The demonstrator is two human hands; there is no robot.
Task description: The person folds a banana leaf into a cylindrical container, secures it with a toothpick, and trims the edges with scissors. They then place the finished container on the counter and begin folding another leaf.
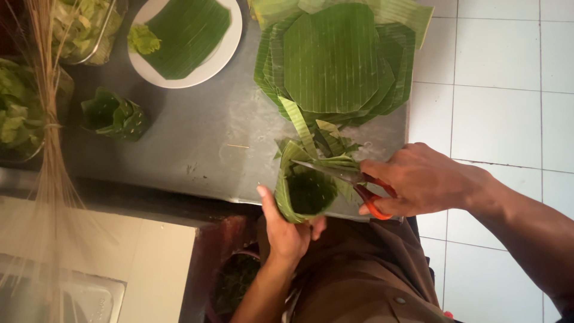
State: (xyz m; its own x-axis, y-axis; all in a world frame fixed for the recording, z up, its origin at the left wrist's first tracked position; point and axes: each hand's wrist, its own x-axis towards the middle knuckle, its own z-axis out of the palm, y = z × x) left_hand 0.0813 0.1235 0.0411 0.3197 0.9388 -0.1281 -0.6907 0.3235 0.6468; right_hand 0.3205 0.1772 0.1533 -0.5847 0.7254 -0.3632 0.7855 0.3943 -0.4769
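Left hand (286, 230) is gripping a leaf cup (306, 192) at the near table edge; right hand (412, 179), closed on scissors (353, 182), is trimming its rim. One finished cup (115, 115) is standing far left; leaf rounds (335, 60) are waiting stacked behind.

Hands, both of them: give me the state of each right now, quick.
Left hand: closed around the folded green banana-leaf cup, holding it at the table edge.
Right hand: closed on the orange-handled scissors, blades at the cup's rim.
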